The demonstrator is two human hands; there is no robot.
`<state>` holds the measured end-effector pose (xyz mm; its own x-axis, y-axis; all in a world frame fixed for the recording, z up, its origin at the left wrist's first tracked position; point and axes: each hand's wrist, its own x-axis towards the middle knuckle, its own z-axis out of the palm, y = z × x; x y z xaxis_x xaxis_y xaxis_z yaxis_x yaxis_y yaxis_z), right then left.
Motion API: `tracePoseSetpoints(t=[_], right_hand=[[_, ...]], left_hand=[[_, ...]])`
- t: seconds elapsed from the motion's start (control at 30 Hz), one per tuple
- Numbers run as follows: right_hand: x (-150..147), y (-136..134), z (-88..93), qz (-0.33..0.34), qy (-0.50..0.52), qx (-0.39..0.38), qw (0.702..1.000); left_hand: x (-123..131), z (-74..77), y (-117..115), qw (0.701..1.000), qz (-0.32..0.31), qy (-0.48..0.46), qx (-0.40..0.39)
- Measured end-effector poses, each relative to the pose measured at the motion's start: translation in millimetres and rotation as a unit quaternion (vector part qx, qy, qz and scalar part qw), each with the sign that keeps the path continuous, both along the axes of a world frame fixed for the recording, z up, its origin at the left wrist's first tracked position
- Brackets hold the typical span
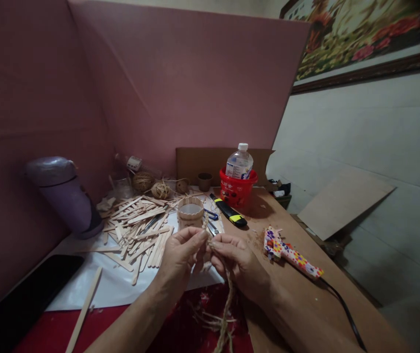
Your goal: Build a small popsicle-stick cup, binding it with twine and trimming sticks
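Between my two hands runs a braided twine cord (228,294), its tail hanging down over the red cloth. My left hand (186,250) pinches the cord near its upper end, thumb and fingertips together. Close beside it, my right hand (237,262) is closed on the same cord a little lower. Just beyond the hands stands a round cup made of wooden sticks (190,211) with a pale inside. A pair of scissors (213,226) lies to its right, partly hidden by my fingers.
Many loose craft sticks (136,220) lie on white paper at left, near a purple bottle (65,196) and a dark phone (37,289). Twine balls (161,190) sit behind. To the right are a utility knife (230,211), a red bucket (236,190) holding a plastic bottle, and a flowered glue gun (291,252).
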<state>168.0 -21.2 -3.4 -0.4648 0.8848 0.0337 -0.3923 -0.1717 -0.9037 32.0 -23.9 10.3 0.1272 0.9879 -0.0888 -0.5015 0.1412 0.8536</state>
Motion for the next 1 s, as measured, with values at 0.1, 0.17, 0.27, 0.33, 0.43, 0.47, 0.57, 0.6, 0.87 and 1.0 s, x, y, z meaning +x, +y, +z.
tracePoseSetpoints(t=[0.1, 0.17, 0.27, 0.33, 0.43, 0.47, 0.57, 0.6, 0.87, 1.0], right_hand=[[0.6, 0.5, 0.3, -0.004, -0.019, 0.01, 1.0], [0.9, 0.5, 0.9, -0.012, -0.027, 0.011, 0.999], [0.9, 0.2, 1.8, -0.021, -0.032, 0.01, 0.999], [0.7, -0.1, 2.1, -0.023, -0.022, 0.008, 0.999], [0.3, -0.1, 1.7, -0.02, -0.001, -0.002, 1.0], [0.3, 0.1, 1.2, -0.02, 0.003, -0.004, 1.0], [0.3, 1.2, -0.9, -0.019, 0.011, -0.001, 1.0], [0.4, 1.5, -1.6, -0.019, 0.013, 0.002, 1.0], [0.5, 1.4, -0.8, -0.014, 0.014, 0.008, 1.0], [0.4, 1.0, -1.4, -0.012, 0.013, 0.012, 1.0]], left_hand=[[0.0, 0.1, 0.4, 1.0, -0.001, 0.0, -0.012], [0.1, 0.4, 0.0, 1.0, -0.002, 0.003, -0.01], [0.0, 1.0, -0.8, 1.0, -0.005, 0.006, 0.0], [-0.4, 1.2, -1.1, 1.0, -0.002, 0.007, 0.003], [-1.0, 1.2, -1.5, 1.0, -0.002, 0.006, 0.01], [-1.2, 1.2, -1.7, 1.0, -0.004, 0.005, 0.016], [-1.3, 0.7, -2.3, 1.0, 0.0, 0.005, 0.029], [-1.3, 0.5, -2.3, 1.0, 0.003, 0.005, 0.029], [0.4, 1.7, -2.7, 0.999, 0.0, 0.009, 0.046], [0.7, 0.7, -2.7, 0.999, 0.002, 0.022, 0.042]])
